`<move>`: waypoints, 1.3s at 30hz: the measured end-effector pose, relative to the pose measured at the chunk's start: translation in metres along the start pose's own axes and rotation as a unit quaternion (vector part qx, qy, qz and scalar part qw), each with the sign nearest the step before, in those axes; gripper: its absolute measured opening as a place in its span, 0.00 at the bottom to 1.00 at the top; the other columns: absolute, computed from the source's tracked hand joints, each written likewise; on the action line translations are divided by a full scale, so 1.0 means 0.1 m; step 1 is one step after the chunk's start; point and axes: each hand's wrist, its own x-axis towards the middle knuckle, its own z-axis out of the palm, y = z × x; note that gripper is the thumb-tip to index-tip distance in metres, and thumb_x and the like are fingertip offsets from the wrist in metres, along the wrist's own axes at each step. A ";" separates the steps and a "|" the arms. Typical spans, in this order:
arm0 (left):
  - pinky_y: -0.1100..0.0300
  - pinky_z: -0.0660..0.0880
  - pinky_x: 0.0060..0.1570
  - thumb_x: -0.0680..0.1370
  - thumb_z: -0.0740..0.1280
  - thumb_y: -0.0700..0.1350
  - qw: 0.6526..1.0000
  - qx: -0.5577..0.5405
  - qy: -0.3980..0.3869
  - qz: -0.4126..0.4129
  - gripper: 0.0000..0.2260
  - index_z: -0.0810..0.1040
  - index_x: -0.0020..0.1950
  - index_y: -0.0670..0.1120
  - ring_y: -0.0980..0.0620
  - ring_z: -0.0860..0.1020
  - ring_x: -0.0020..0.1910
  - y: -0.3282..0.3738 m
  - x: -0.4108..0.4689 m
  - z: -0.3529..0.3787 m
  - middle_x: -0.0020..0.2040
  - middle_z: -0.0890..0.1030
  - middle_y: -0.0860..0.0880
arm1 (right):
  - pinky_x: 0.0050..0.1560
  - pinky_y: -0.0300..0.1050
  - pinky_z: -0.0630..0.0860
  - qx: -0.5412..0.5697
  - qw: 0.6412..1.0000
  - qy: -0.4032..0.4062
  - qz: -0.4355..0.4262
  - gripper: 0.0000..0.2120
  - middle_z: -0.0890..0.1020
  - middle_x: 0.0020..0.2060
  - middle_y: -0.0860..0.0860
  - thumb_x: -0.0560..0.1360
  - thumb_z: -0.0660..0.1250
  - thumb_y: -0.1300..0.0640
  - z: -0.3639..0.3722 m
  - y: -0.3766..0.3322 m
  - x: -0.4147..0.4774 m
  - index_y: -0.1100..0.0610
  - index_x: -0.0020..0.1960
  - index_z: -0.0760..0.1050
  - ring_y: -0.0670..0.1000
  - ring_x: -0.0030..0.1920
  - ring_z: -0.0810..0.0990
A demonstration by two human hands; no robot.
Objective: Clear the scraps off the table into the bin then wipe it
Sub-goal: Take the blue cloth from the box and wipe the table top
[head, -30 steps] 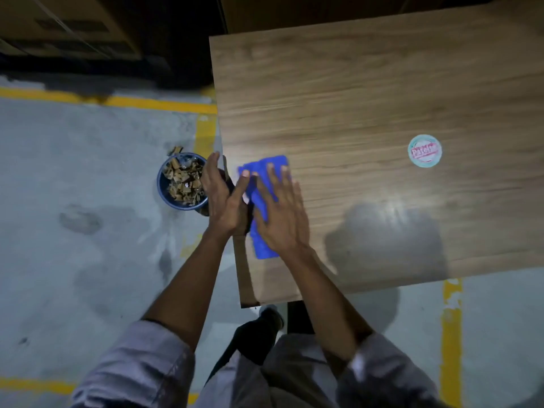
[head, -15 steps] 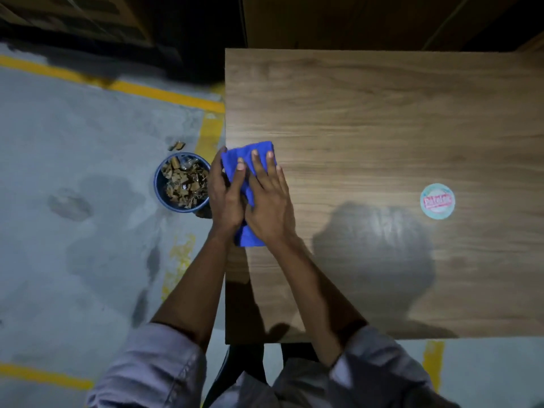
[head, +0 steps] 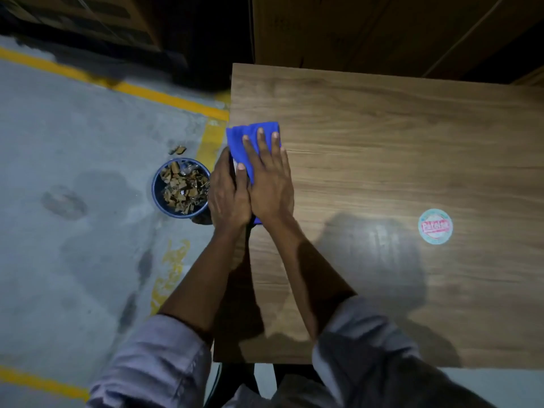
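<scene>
A blue cloth (head: 253,133) lies folded on the wooden table (head: 382,142), at its left edge, a little above the middle of the frame. The right hand (head: 270,189) lies flat on top of the cloth, fingers straight and spread, pressing it to the wood; only the top part of the cloth and a small strip near the wrist show from under it. The left hand (head: 226,198) sits just beside it at the very edge of the table, touching the right hand, its fingers stretched out along the edge and its thumb resting on the cloth; it grips nothing.

To the left of the hands, on the grey floor (head: 73,142), stands a round blue bin (head: 154,192) holding brown scraps (head: 182,187). One loose scrap (head: 177,149) lies on the floor just above the bin.

A round sticker (head: 435,226) is on the table at right, well apart from the cloth. Yellow lines (head: 164,97) cross the floor, and grey sleeves (head: 153,357) fill the bottom of the frame.
</scene>
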 end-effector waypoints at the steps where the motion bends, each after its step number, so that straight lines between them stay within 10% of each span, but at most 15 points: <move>1: 0.48 0.66 0.74 0.85 0.53 0.59 1.000 -0.013 -0.004 0.000 0.26 0.64 0.81 0.49 0.52 0.68 0.76 0.00 0.02 -0.01 0.78 0.70 0.50 | 0.81 0.57 0.53 0.012 1.000 -0.009 -0.016 0.28 0.54 0.83 0.53 0.84 0.53 0.49 -0.02 0.02 -0.08 0.52 0.83 0.56 0.57 0.83 0.46; 10: 0.47 0.66 0.71 0.83 0.58 0.61 0.995 0.084 -0.008 -0.057 0.29 0.57 0.82 0.54 0.47 0.67 0.76 0.20 -0.01 0.05 0.80 0.67 0.51 | 0.79 0.60 0.56 -0.062 0.959 0.073 0.268 0.34 0.54 0.83 0.56 0.80 0.57 0.42 -0.23 0.59 -0.28 0.52 0.83 0.57 0.62 0.83 0.49; 15: 0.54 0.68 0.55 0.84 0.59 0.53 0.995 0.042 -0.012 -0.086 0.20 0.63 0.74 0.50 0.43 0.77 0.67 0.18 0.17 0.00 0.72 0.76 0.48 | 0.81 0.58 0.51 -0.048 0.990 0.013 0.129 0.34 0.50 0.84 0.54 0.81 0.47 0.40 -0.10 0.11 0.19 0.50 0.84 0.51 0.60 0.83 0.45; 19: 0.51 0.64 0.43 0.83 0.57 0.44 0.990 0.073 0.023 -0.116 0.11 0.64 0.64 0.40 0.36 0.79 0.49 0.34 0.51 0.05 0.46 0.77 0.43 | 0.80 0.58 0.56 -0.036 0.999 -0.018 -0.004 0.31 0.53 0.83 0.52 0.81 0.53 0.45 -0.14 0.32 0.18 0.49 0.83 0.55 0.57 0.83 0.47; 26: 0.50 0.63 0.40 0.85 0.54 0.44 0.979 0.167 0.012 -0.119 0.13 0.64 0.67 0.39 0.33 0.79 0.45 0.36 0.67 0.18 0.51 0.79 0.37 | 0.81 0.59 0.53 -0.081 0.963 0.066 0.250 0.32 0.54 0.83 0.54 0.81 0.56 0.45 -0.25 0.83 0.17 0.50 0.83 0.55 0.60 0.83 0.49; 29: 0.48 0.63 0.41 0.85 0.53 0.44 0.975 0.196 -0.023 -0.098 0.12 0.70 0.63 0.39 0.36 0.78 0.49 0.23 0.70 0.17 0.60 0.76 0.37 | 0.82 0.59 0.49 -0.081 0.980 0.027 0.179 0.34 0.49 0.84 0.54 0.82 0.54 0.44 -0.17 0.54 0.52 0.49 0.84 0.48 0.60 0.83 0.45; 36: 0.53 0.70 0.46 0.86 0.54 0.48 0.991 -0.032 0.027 -0.125 0.15 0.79 0.59 0.44 0.46 0.78 0.46 0.17 0.70 0.12 0.46 0.80 0.53 | 0.81 0.58 0.49 -0.007 0.993 -0.069 -0.096 0.32 0.53 0.83 0.48 0.80 0.58 0.49 -0.11 0.21 0.56 0.47 0.83 0.55 0.55 0.83 0.44; 39: 0.52 0.62 0.38 0.88 0.51 0.50 0.995 0.003 0.039 -0.092 0.17 0.71 0.47 0.43 0.44 0.73 0.37 0.16 0.68 0.15 0.35 0.75 0.51 | 0.80 0.62 0.52 -0.054 0.998 -0.016 -0.005 0.33 0.53 0.83 0.49 0.79 0.56 0.47 -0.22 0.66 0.10 0.47 0.83 0.55 0.56 0.83 0.46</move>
